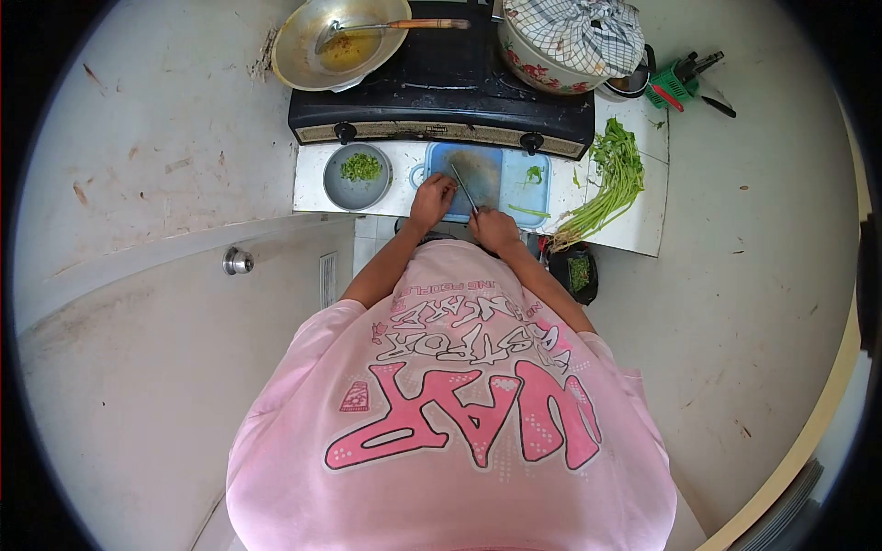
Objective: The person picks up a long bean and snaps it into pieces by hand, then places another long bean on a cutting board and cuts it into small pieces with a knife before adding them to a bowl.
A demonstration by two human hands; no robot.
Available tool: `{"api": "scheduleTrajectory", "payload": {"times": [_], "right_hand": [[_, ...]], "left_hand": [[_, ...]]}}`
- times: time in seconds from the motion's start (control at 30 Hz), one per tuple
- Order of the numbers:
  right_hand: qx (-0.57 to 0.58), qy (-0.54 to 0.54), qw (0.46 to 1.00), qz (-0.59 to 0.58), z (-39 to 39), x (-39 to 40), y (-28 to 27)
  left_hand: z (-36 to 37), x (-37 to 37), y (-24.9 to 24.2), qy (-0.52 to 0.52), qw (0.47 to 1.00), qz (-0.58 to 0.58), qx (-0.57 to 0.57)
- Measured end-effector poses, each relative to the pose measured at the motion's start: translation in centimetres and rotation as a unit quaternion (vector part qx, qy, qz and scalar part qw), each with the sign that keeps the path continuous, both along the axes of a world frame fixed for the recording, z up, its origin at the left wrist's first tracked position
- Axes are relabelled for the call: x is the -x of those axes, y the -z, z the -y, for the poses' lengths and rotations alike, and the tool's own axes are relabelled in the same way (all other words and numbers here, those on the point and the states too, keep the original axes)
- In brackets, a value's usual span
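My right hand [494,229] is wrapped round the handle of a knife [463,185], whose blade points away over the blue cutting board [542,188]. Just left of the blade, my left hand [434,201] rests at the board's left side with its fingers curled together; what they hold, if anything, is too small to make out. On the board's right part lie a few green leaves [534,174] and a cut stalk [529,211]. A grey bowl [333,190] with chopped greens [361,167] stands left of my left hand.
Behind the board is a black gas stove [441,101] with a wok [292,55] holding a wooden-handled ladle [423,24] and a cloth-topped pot [542,73]. A bunch of leafy stalks [617,174] lies at right. Beyond is a green basket of utensils [675,85]. A black bag [581,286] hangs below the counter edge.
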State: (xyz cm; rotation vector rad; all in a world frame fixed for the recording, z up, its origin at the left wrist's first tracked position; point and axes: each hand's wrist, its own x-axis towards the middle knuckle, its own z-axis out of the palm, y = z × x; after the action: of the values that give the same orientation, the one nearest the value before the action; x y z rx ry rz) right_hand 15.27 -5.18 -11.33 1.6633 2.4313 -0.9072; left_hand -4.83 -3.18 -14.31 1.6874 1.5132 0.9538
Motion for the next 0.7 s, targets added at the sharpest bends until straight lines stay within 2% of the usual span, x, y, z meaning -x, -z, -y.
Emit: {"api": "scheduleTrajectory", "payload": {"times": [0.7], "right_hand": [[-0.031,0.007,0.999,-0.013,-0.7,1.7,0.8]], "left_hand": [[-0.4,0.0,-0.3,-0.002,0.999,-0.035,0.031]]}}
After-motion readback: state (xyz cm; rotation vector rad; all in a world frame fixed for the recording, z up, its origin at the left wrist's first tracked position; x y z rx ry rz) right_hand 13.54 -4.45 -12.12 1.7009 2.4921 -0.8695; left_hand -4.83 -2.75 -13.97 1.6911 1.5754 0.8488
